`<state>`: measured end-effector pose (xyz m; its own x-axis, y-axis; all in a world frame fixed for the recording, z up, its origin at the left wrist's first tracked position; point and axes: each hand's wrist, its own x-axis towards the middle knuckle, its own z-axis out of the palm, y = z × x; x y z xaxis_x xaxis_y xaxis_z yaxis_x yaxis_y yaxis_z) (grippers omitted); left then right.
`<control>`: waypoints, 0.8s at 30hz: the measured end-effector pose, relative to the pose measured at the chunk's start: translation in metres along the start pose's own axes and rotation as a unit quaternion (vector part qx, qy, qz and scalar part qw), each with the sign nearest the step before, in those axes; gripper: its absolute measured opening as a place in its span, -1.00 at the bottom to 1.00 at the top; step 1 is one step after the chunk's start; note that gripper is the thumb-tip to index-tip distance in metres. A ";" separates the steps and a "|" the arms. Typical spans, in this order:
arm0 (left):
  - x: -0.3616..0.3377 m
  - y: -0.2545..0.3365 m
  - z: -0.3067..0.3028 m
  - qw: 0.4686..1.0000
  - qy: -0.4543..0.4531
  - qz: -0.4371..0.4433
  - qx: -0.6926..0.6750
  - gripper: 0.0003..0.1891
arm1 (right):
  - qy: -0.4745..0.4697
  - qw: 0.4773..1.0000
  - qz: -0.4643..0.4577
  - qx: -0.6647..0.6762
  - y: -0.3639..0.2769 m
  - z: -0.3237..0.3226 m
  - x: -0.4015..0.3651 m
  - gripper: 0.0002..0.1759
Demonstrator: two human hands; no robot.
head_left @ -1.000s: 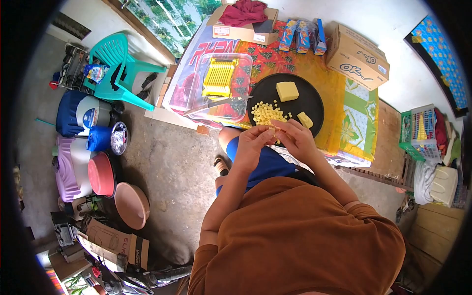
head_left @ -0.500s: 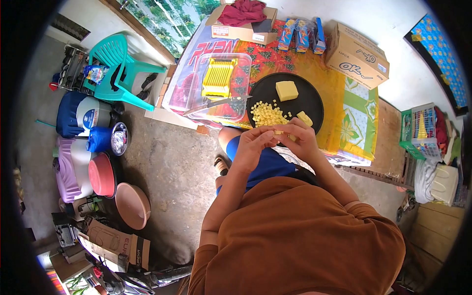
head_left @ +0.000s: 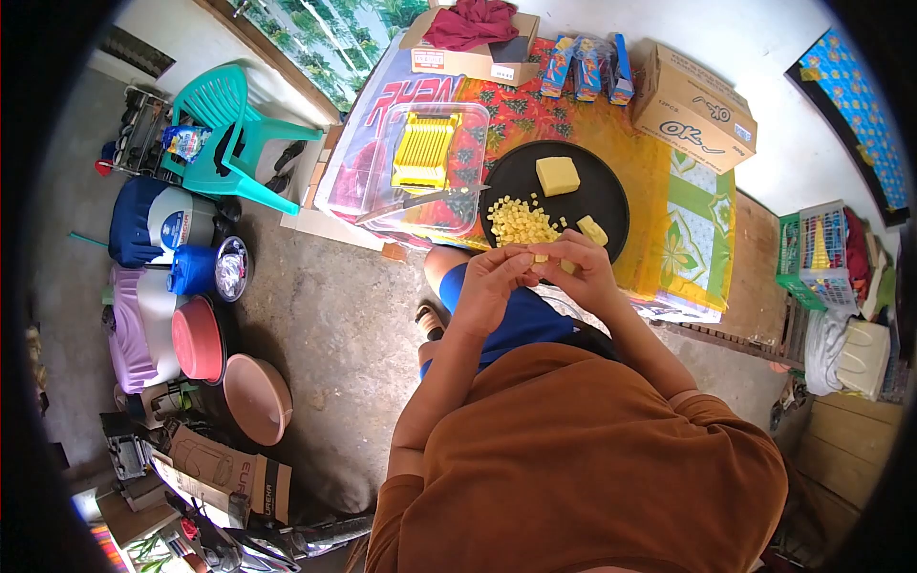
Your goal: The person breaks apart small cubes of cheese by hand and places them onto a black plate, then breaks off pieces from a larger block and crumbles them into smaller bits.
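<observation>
Both hands sit over the near edge of the black plate (head_left: 609, 186), fingertips meeting. Left hand (head_left: 499, 275): thumb and fingers pinched at a small yellow piece (head_left: 541, 258). Right hand (head_left: 585, 271): fingers curled over from the other side, gripping at the same piece, with a second yellow bit (head_left: 568, 265) showing beneath them (which finger bears it is hidden). Change over the last second: slight; the right fingers have rolled inward and down, while the heap of cubes (head_left: 521, 222) looks the same. Reading: the work is at the fingertips, on the held piece, and no addition to the heap can be made out. Orientation: the held piece is too small and too covered to give a sure long axis. The loose slab (head_left: 592, 230), just beyond the right hand, runs slantwise, far-left end to near-right end. The block (head_left: 557, 177) behind it has a nearly square top, so no strong axis. The knife (head_left: 435, 199) lies across the near side of the plastic tub (head_left: 468, 225), blade pointing left and slightly toward the person.
</observation>
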<state>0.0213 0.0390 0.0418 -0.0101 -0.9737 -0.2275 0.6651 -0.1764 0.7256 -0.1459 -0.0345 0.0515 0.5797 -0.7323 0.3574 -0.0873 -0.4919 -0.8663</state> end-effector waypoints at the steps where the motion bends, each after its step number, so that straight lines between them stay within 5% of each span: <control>1: 0.000 0.000 0.001 1.000 0.001 -0.001 -0.009 -0.78 | -0.002 1.000 0.001 0.005 0.001 0.000 0.000 -0.67; 24: 0.002 0.000 0.005 0.998 0.056 0.004 -0.006 -0.82 | -0.039 0.998 0.045 0.004 -0.014 0.003 0.005 -0.60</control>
<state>0.0177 0.0362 0.0440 0.0781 -0.9526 -0.2940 0.6738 -0.1669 0.7198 -0.1394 -0.0295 0.0643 0.6315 -0.7339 0.2504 -0.1351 -0.4221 -0.8964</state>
